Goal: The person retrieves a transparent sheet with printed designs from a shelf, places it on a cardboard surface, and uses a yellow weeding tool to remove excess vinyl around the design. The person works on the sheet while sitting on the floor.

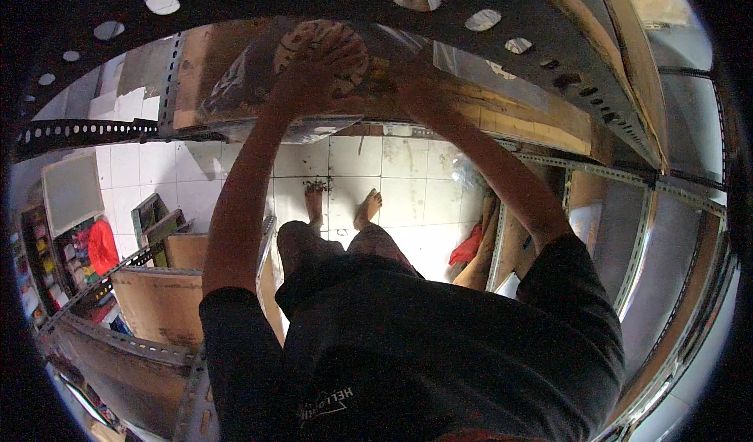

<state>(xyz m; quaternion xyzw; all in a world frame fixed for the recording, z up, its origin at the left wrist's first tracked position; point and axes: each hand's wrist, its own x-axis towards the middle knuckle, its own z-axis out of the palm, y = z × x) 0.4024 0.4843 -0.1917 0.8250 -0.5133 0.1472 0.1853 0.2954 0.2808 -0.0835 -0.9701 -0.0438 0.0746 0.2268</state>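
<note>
Closest to your head camera, a dark perforated metal beam (290, 4) arches across the top, its holes letting pale light through. Below it, both your arms stretch forward into deep shade over a wooden shelf (541, 124). Your left hand (315, 69) lies over a round tan disc (292, 43), its fingers spread across the face; whether they grip it or only rest there, you cannot tell from this view. Your right hand (416, 81) is just to the right, apart from the disc, beside a small yellowish item (379, 69); it is too dark to tell how far its fingers are closed or whether they hold anything. Clear plastic (235, 81) lies around the disc, to the left of your left hand. Dark marks run around the disc's rim, too dim to read. Farther out, your black shirt (439, 340) fills the lower middle, with pale printed lettering (333, 404) turned upside down on the chest. Your bare feet (367, 207) stand on white floor tiles (408, 160). To your left are brown panels (157, 305), a bright red item (102, 247) and small colourful goods (74, 273); a red cloth (467, 246) is at right.
</note>
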